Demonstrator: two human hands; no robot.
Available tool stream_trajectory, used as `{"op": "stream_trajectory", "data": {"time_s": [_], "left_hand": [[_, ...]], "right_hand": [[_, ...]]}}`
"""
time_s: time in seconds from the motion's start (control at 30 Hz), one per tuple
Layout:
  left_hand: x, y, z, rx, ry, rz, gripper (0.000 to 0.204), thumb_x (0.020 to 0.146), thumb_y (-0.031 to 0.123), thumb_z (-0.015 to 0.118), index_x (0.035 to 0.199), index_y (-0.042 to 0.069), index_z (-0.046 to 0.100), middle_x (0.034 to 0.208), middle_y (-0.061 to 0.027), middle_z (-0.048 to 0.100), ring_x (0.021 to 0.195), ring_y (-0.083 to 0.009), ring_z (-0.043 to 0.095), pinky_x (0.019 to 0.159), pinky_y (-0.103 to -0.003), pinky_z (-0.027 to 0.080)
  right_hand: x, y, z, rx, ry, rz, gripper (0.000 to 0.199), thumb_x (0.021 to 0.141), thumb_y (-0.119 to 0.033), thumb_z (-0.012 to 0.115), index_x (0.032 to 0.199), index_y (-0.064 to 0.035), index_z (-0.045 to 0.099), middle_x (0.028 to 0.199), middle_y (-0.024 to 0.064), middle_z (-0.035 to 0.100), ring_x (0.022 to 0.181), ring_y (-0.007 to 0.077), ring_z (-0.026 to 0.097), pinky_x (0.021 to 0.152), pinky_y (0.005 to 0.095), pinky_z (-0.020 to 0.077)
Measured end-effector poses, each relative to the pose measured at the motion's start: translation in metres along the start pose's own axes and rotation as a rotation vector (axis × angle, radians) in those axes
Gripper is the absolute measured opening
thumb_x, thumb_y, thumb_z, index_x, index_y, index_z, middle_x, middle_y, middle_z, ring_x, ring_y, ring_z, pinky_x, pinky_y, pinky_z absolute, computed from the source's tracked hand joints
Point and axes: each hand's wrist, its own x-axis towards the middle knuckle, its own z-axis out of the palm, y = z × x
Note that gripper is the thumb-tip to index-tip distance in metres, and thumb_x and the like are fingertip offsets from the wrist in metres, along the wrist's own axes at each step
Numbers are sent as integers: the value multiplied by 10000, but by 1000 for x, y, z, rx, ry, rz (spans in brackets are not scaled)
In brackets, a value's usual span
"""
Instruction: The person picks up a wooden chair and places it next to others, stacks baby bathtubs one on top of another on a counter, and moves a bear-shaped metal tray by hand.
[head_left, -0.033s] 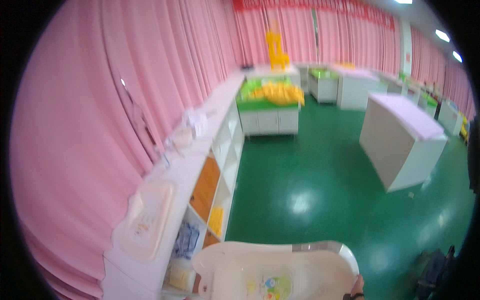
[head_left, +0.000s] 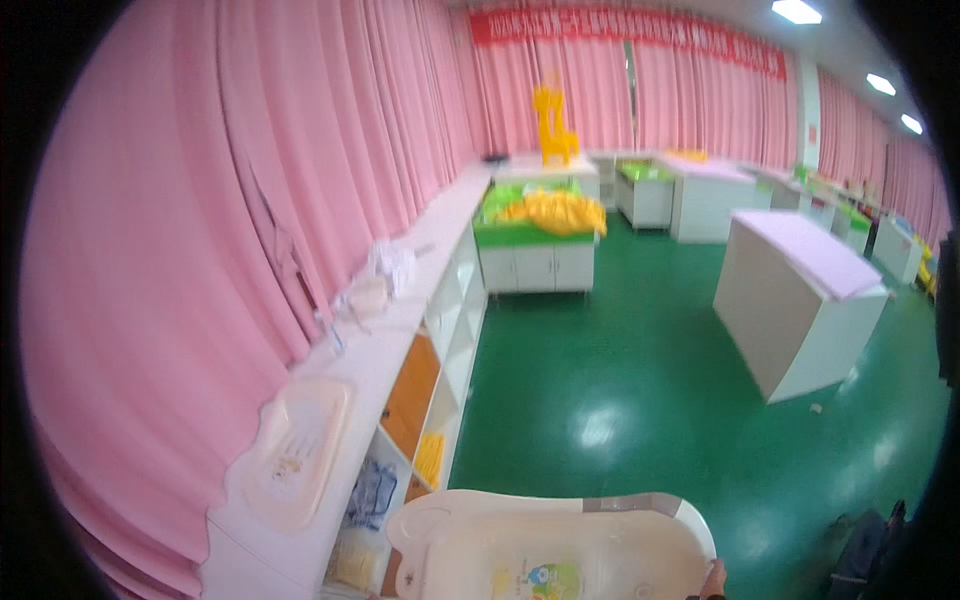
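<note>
Bathtub (head_left: 605,530) is held at the bottom centre of the frame, its right rim gripped by the right hand (head_left: 714,580); only a sliver of the left hand (head_left: 375,597) is shown at the lower edge, so its grip cannot be told. The room is now seen slightly lower, while the hold appears unaltered. Leftward, shelves (head_left: 462,310) are passed by a counter (head_left: 378,382), where another tub (head_left: 325,440) is set.
</note>
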Motion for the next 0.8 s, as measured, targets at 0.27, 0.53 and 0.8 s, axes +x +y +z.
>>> {"op": "stream_trajectory", "data": {"time_s": [0.27,0.53,0.8], "left_hand": [[39,122,-4,-193,161,159,364,777,226,490,629,-98,566,659,-247,597,625,-356,570,612,-450,435],[59,251,33,-482,-14,222,436,754,315,516,739,-110,616,734,-263,624,726,-427,600,676,-480,444],[126,387,80,-512,-133,258,448,754,346,496,747,-78,639,731,-274,617,702,-429,602,662,-474,457]], "right_hand": [[-36,-92,51,112,119,-162,376,791,-308,538,962,22,593,858,95,594,798,199,551,692,341,451],[-5,-151,63,228,229,-105,412,773,-312,556,1025,13,569,963,119,591,860,237,559,747,349,455],[88,-148,125,170,8,-26,511,841,-415,470,1143,-4,510,1104,113,587,978,245,572,880,353,440]]}}
